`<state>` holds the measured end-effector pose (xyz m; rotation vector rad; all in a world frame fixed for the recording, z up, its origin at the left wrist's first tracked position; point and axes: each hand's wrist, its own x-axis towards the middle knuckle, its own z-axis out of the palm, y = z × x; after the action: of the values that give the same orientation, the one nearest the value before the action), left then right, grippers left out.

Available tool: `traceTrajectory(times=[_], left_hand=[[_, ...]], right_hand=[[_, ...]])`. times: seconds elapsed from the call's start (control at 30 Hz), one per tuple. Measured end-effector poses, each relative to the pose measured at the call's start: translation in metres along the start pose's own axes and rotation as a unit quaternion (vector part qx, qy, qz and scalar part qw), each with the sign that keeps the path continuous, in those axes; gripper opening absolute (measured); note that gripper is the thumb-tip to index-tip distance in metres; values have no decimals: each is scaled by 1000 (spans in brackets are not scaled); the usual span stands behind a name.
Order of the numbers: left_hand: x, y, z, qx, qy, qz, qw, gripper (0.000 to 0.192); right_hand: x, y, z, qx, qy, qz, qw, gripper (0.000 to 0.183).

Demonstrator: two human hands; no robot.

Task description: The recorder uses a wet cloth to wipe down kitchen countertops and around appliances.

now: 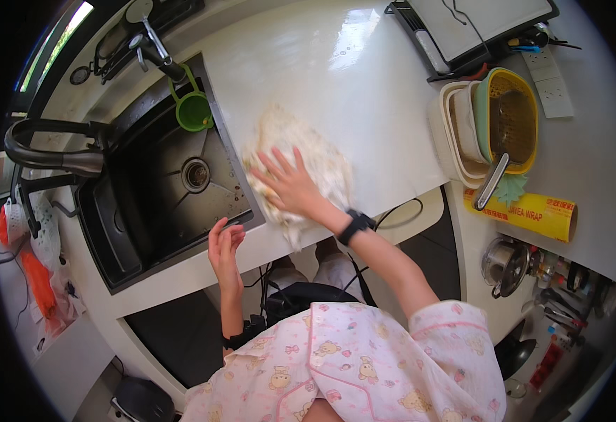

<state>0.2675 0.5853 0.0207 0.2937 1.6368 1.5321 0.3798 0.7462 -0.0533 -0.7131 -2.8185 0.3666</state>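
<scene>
My right hand (290, 185) lies flat with spread fingers on a whitish, brown-stained cloth (321, 158). The cloth is bunched on the white countertop (392, 142) just right of the sink, blurred as if in motion, and one corner hangs over the front edge. Near the sink's front right corner, my left hand (225, 248) is raised with its fingers loosely apart and nothing in it. The dark sink (149, 232) holds a round drain (196, 174) and scattered water drops. A green strainer (194, 111) hangs in its back right corner.
A dark faucet (70, 161) arches over the sink's left side. To the right stand nested plastic baskets (447, 132) with a cleaver (490, 182) on top, a yellow cling wrap box (540, 216) and a white-topped black appliance (476, 26). Cables (400, 208) hang below the counter edge.
</scene>
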Motion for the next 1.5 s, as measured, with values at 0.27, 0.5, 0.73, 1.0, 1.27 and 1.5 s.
traceTrajectory(times=[0.27, 0.5, 0.73, 1.0, 1.27, 1.5], left_hand=[[-10, 1, -21, -21, 27, -5, 999, 27], [-20, 10, -20, -55, 74, 29, 995, 23], [-9, 9, -25, -143, 72, 104, 982, 16], [-39, 0, -56, -84, 192, 81, 974, 14], [-22, 16, -61, -77, 225, 63, 969, 15], [-36, 14, -25, -92, 253, 20, 963, 12]], right_hand=[[-72, 131, -36, -134, 32, 344, 929, 61], [89, 167, 3, -191, 99, 312, 926, 57], [-38, 74, -8, -20, 21, 104, 994, 66], [109, 240, -12, -73, 183, 465, 863, 55], [81, 82, -5, -13, 59, 65, 996, 57], [148, 284, -40, -153, 87, 456, 872, 64]])
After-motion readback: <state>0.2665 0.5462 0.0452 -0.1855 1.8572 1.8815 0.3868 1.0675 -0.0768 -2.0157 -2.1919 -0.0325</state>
